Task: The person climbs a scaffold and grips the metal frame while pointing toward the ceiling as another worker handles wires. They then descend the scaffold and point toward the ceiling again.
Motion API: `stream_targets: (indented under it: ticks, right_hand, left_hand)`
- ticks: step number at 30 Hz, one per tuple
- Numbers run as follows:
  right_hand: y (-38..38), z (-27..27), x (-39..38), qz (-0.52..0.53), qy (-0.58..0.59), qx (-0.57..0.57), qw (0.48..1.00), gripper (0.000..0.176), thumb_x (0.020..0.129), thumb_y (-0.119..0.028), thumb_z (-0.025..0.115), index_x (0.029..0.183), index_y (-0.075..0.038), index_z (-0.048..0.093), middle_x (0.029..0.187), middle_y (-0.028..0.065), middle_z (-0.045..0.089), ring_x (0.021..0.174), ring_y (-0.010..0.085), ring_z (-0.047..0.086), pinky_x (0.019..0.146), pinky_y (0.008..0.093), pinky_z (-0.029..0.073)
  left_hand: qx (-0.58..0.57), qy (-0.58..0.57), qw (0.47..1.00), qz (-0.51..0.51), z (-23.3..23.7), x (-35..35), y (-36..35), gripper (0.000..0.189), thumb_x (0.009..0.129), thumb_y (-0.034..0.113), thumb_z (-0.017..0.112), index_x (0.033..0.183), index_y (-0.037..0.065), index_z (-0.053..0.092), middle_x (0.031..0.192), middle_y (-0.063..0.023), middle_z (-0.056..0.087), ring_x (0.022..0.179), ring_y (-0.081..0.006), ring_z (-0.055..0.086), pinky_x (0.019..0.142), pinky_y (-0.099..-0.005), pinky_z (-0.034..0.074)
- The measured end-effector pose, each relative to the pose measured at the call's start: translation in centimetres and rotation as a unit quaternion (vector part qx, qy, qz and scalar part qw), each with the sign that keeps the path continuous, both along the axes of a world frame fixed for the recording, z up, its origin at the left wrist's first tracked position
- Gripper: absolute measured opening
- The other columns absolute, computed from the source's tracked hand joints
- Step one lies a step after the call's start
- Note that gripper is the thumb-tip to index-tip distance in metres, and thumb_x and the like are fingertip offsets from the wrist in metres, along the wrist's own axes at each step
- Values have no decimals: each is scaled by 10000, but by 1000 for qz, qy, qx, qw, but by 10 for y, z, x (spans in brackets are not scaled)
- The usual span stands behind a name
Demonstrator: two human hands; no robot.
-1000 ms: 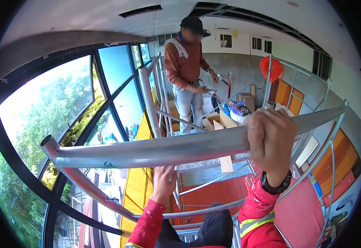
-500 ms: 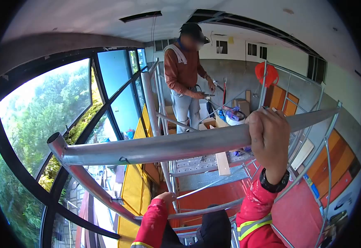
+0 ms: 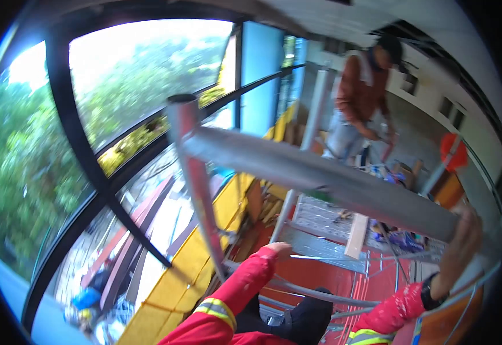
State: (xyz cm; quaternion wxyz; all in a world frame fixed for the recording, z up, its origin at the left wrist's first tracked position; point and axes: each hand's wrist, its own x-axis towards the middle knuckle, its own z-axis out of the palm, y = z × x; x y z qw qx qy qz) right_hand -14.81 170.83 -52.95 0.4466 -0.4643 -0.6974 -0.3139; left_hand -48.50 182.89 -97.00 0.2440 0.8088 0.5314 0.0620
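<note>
A grey metal scaffold rail [image 3: 297, 167] crosses the view in front of me, joined at its left end to an upright tube [image 3: 196, 190]. My right hand [image 3: 464, 236] is wrapped over the rail's right part, blurred by motion. Lower down, my left hand [image 3: 278, 249] is closed beside the foot of another scaffold post [image 3: 284, 215]. A thin pale rod [image 3: 320, 258] runs right from that hand; whether its fingers hold the rod or the post is hidden. Below the rail lies a perforated metal platform [image 3: 314, 218] with a pale board [image 3: 356, 236] on it.
A person [image 3: 360, 98] in a brown shirt and cap stands beyond the platform, working with their hands. Large black-framed windows [image 3: 104, 190] line the left. A yellow sheet [image 3: 167, 293] lies below them. An orange-red helmet [image 3: 453, 152] hangs at right.
My view has swung left and tilted, so the rail slants down to the right and the person appears farther right. My right hand is still on the rail, and my left remains by the post.
</note>
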Motion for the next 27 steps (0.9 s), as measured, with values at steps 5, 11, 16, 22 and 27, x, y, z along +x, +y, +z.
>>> stream_targets:
  ticks: [5,11,16,22,27]
  right_hand:
    - [26,-16,61,-98,-170,88,977,379,1005,-272,306,1042,8,559,979,171,582,920,324,579,806,393,434]
    - [12,-2,6,-36,-4,102,994,444,996,-327,336,882,8,604,824,154,600,770,314,570,707,411,430]
    - [1,9,-21,-6,52,100,994,531,989,-374,361,749,8,642,695,139,614,645,306,562,625,427,426]
    - [-4,10,-30,-10,52,106,993,548,990,-366,362,707,13,638,657,144,607,614,301,554,608,425,421]
    - [-5,9,-34,45,77,93,992,537,990,-355,369,714,17,641,654,144,604,611,296,548,607,426,415]
  left_hand:
    - [-16,-5,999,47,22,10,-1,281,791,197,563,987,32,679,1000,-179,672,926,-361,652,780,-456,533]
    - [-16,32,998,56,34,11,-5,238,754,165,604,933,40,698,960,-164,683,896,-334,665,721,-425,554]
    - [-3,34,998,46,30,10,-2,248,773,188,589,978,81,680,953,-145,684,901,-338,661,721,-439,550]
    - [1,8,998,60,36,8,-5,223,759,181,649,930,49,703,961,-155,686,900,-330,665,730,-425,554]
    - [-19,19,998,63,30,12,-1,248,759,170,638,967,47,696,977,-154,684,921,-324,663,744,-419,551]
